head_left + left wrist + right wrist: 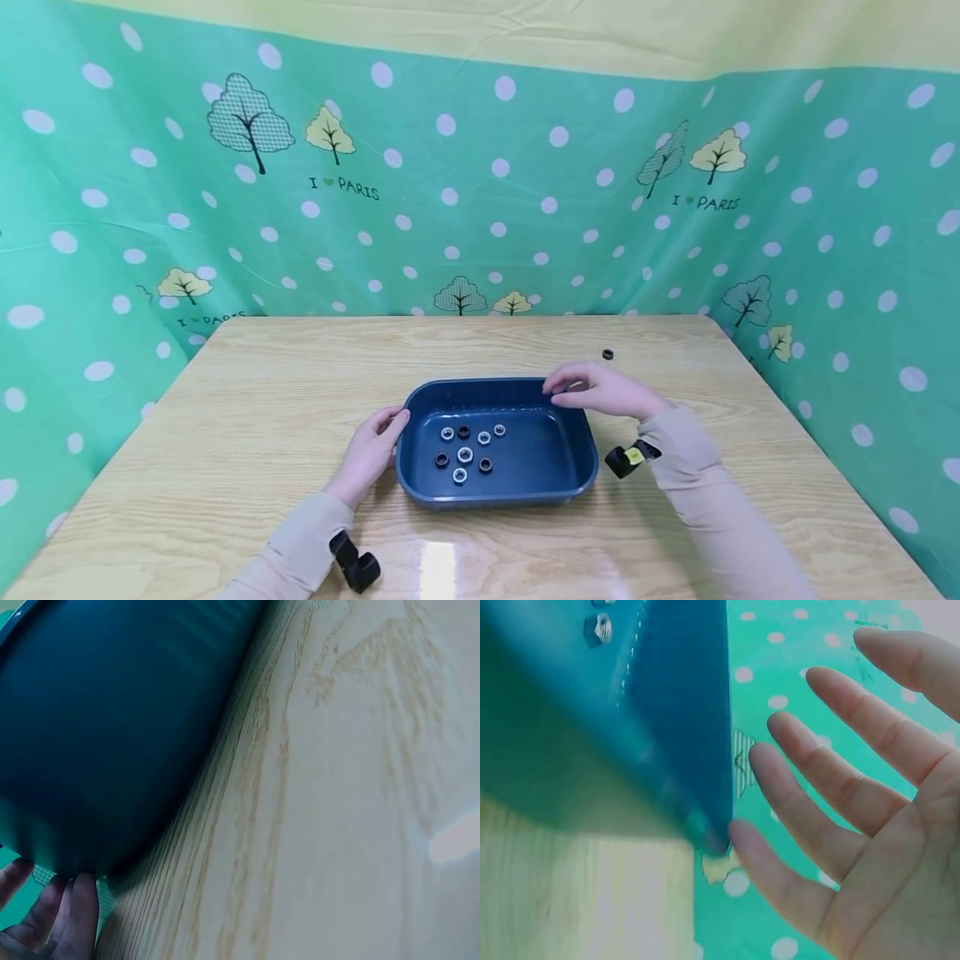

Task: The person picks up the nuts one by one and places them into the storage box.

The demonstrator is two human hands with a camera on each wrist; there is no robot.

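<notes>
A dark blue plastic basin (540, 450) stands on the table in the head view. Inside, mostly toward its left half, lie several silver hex nuts (465, 455) and three black nuts (442, 459). My left hand (372, 450) grips the basin's left wall, thumb at the rim and fingers along the outside; in the left wrist view its fingertips (84, 900) meet the outer wall. Over the far right corner of the basin hovers my right hand (603, 390), holding nothing. The right wrist view shows its fingers (802, 802) spread, the little finger close to the basin's corner.
One more black nut (607, 354) lies on the wooden table (300, 375) behind the right hand. A green dotted curtain (495, 200) hangs round the back and sides. Black wrist cameras (354, 563) are strapped to both sleeves.
</notes>
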